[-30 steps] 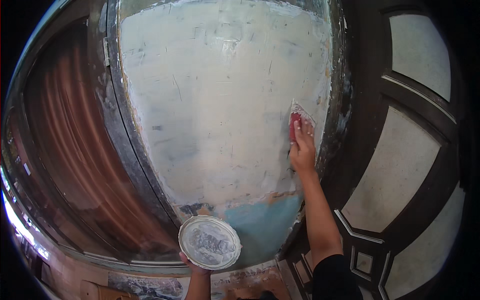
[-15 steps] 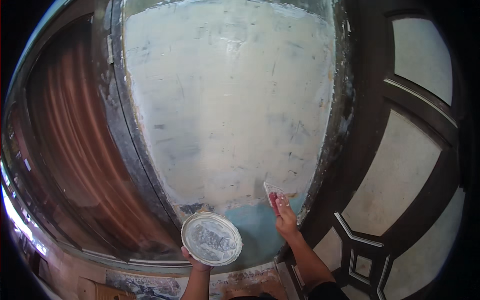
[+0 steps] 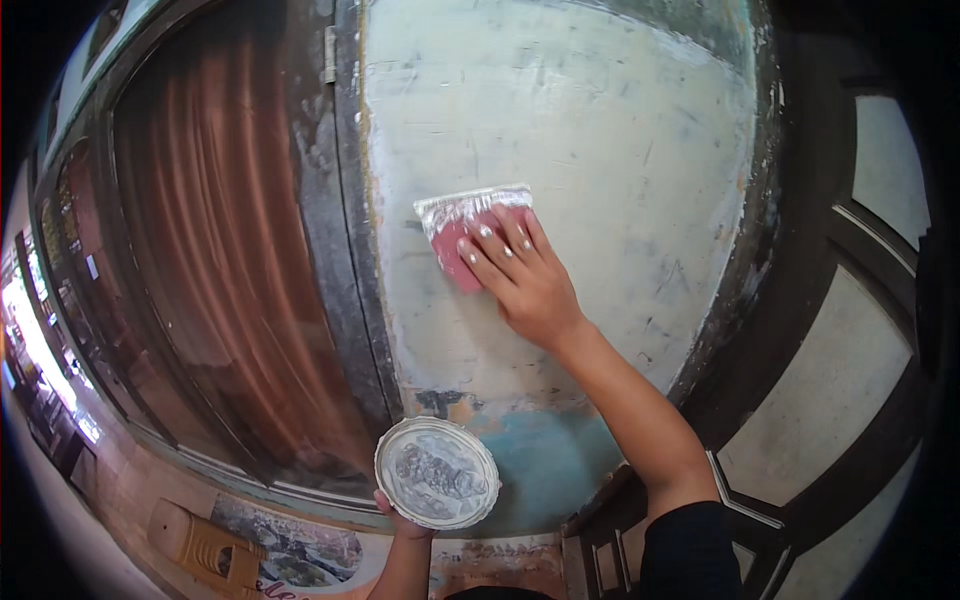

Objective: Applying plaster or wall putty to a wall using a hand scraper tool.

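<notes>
Holds a scraper (image 3: 448,256) in the right hand (image 3: 540,297), with fingers spread loosely over its broad red body and bent just enough to keep hold; thumb hidden from view. Carries white paste along the wide upper edge of the scraper, and shows white spots on the fingers too. Lies at the cream-coated panel (image 3: 600,150), left of its middle and near its left border, with the blade edge pointing up; too hard to tell whether the whole edge touches.

Supports a round lid (image 3: 493,490) with the left hand (image 3: 403,517), closed on the lower left of the rim, with the thumb side showing and the other fingers hidden underneath. Tilts the lid's inner face toward the camera, with grey-white paste (image 3: 438,478) smeared across it. Sits below the scraper, in front of the panel's lower left corner.

Beneath the cream coat, a blue-green strip (image 3: 555,455); on the panel itself, scattered dark marks and scratches. To the left, a dark post (image 3: 340,240) with a hinge (image 3: 329,55), then a reddish-brown curtain (image 3: 235,250). To the right, dark woodwork with pale panels (image 3: 825,385). At lower left, a brown chair (image 3: 190,545) on the floor.
</notes>
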Motion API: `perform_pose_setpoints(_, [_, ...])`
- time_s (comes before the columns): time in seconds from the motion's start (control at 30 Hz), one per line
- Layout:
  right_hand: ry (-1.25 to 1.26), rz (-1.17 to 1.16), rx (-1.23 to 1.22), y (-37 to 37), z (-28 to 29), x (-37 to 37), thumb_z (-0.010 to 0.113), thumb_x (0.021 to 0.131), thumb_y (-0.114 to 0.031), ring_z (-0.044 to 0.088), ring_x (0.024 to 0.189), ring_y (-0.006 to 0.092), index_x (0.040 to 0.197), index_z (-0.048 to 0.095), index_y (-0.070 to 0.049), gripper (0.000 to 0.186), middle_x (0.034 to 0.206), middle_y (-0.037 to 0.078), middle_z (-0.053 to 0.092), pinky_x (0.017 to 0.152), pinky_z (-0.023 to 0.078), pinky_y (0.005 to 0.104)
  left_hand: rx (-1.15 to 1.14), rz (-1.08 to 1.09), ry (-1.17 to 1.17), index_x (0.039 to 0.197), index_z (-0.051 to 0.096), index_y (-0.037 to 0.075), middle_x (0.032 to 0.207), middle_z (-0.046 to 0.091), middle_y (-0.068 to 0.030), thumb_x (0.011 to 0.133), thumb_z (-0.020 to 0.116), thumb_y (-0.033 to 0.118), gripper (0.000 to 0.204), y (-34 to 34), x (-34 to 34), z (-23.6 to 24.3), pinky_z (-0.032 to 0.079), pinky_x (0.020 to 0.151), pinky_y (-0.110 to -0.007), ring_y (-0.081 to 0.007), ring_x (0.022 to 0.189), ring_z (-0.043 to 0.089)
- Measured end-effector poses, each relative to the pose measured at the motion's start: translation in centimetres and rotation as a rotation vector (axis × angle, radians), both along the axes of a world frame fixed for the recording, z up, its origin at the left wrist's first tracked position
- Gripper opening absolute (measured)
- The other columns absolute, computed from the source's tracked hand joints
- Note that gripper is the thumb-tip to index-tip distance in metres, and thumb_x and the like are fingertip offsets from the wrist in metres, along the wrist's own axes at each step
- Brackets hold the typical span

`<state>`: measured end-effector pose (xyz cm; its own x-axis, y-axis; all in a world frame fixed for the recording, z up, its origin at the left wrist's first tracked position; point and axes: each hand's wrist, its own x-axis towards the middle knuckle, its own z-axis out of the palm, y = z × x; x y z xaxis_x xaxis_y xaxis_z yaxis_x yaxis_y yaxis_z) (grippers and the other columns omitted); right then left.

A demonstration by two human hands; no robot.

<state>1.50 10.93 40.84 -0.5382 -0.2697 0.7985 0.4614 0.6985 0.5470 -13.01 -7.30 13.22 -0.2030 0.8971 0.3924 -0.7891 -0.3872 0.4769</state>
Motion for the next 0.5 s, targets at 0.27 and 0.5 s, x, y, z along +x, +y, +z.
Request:
perform_pose_setpoints(0.27, [0.041,-0.17,-0.058,2.5,-5.6,-5.4,0.062,0.083,-0.009,0.046,0.142,0.03,0.139,0.06,-0.011,0.055,0.149,0.006,0.055,0.121,0.028,0.0502,0.02,0.066,-0.026,0.158,0.033,0.025,0.16,0.033,-0.0121,0.069,0.064,0.086,0.112,-1.5,-2.4,-1.0,0.034,0.1,-0.086,-0.0474,0.139,0.039])
perform_pose_setpoints(0.5, [-0.084,-0.225,-0.222,-1.8,-12.9,-3.5,0.064,0.081,-0.011,0.051,0.139,0.0278,0.136,0.062,-0.012,0.055,0.143,0.008,0.06,0.119,0.033,0.0494,-0.042,0.147,-0.09,0.159,0.03,0.025,0.162,0.03,-0.0129,0.072,0.061,0.087,0.112,-1.2,-4.4,-4.0,0.034,0.1,-0.086,-0.0479,0.14,0.038])
